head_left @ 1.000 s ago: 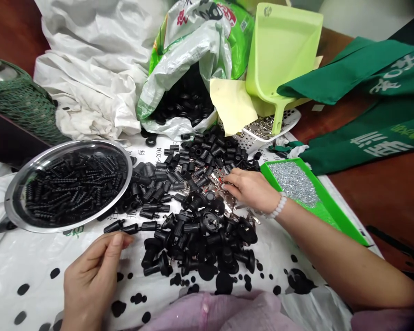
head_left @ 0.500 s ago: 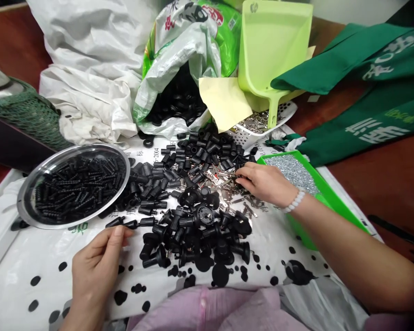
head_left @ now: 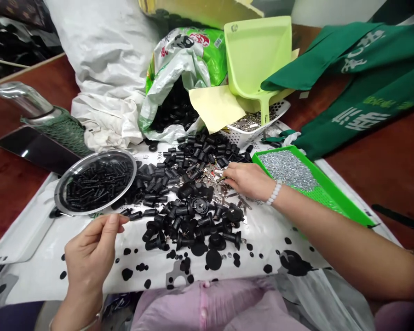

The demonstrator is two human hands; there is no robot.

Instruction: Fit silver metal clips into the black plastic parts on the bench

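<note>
My left hand (head_left: 89,253) hovers over the spotted white sheet (head_left: 48,271), fingers curled with the thumb against them; whether anything is in them is hidden. It is just below the steel bowl (head_left: 64,191) of black ribbed parts. My right hand (head_left: 248,179) reaches into the small shiny metal clips (head_left: 227,195) beside the pile of black plastic parts (head_left: 189,216), its fingertips pinched among the clips. A white bead bracelet sits on that wrist.
A green tray of silvery screws (head_left: 290,168) lies right of my hand. Behind are a green bag of black rings (head_left: 179,105), a lime dustpan (head_left: 255,59), a white basket (head_left: 279,110), white sacks, green cloth (head_left: 359,92), a netted bottle and a phone (head_left: 34,147).
The camera has tilted up and back, showing more of the table's far side. My right hand slid slightly left in the clips. My left hand keeps its pose.
</note>
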